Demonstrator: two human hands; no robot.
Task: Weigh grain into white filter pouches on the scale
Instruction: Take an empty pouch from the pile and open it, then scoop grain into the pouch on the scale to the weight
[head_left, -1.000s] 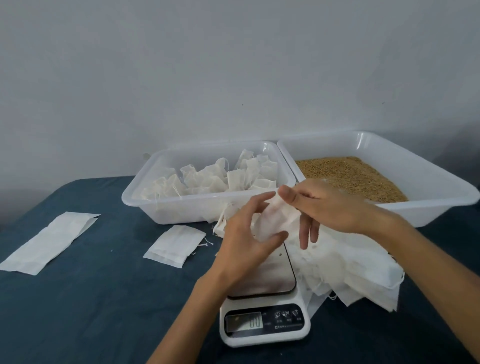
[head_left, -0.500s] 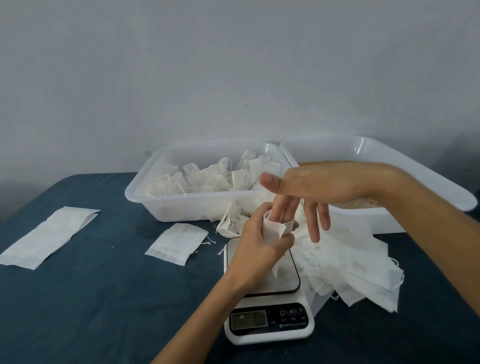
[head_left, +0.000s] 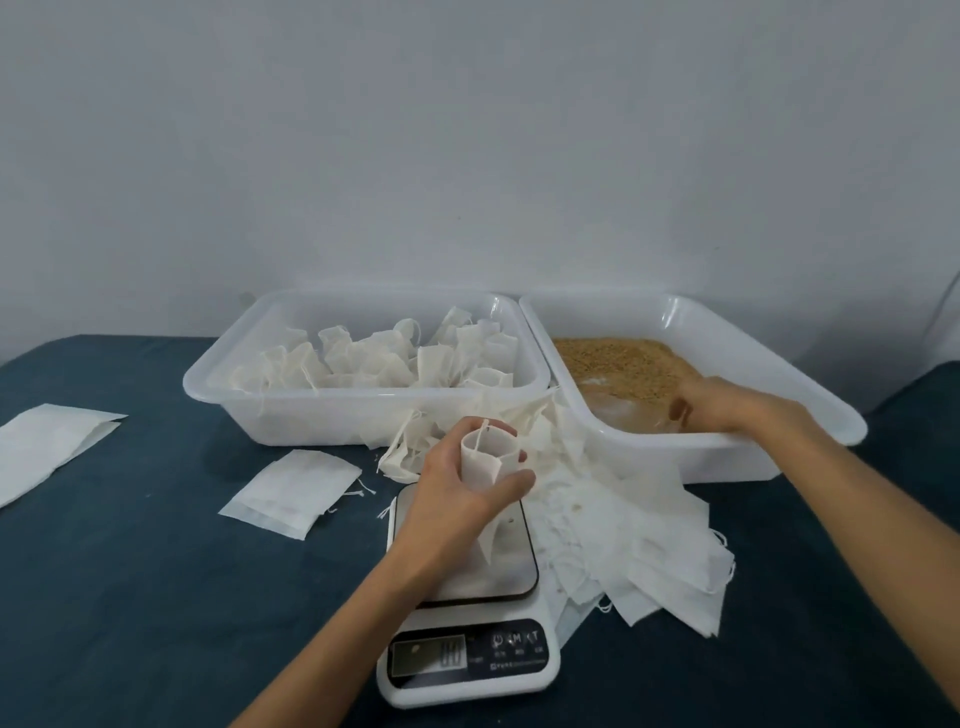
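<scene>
At frame centre, the left hand (head_left: 457, 499) curled round a thin white filter pouch (head_left: 485, 457), its mouth held open in a soft tube above the scale (head_left: 470, 613). At right, the right hand (head_left: 727, 405) reached into the translucent plastic tub (head_left: 810, 395) of coarse tan grain (head_left: 623, 358); its grip could not be told. Flat pouches (head_left: 639, 551) lay fanned beside the scale.

Left arm (head_left: 363, 597): bare from forearm to wrist, no sleeve in view.
Left hand (head_left: 452, 499): bare, no glove, no ring or watch visible.
Right arm (head_left: 852, 514): bare, no sleeve visible.
Right hand (head_left: 722, 402): bare, blurred; no glove.
</scene>
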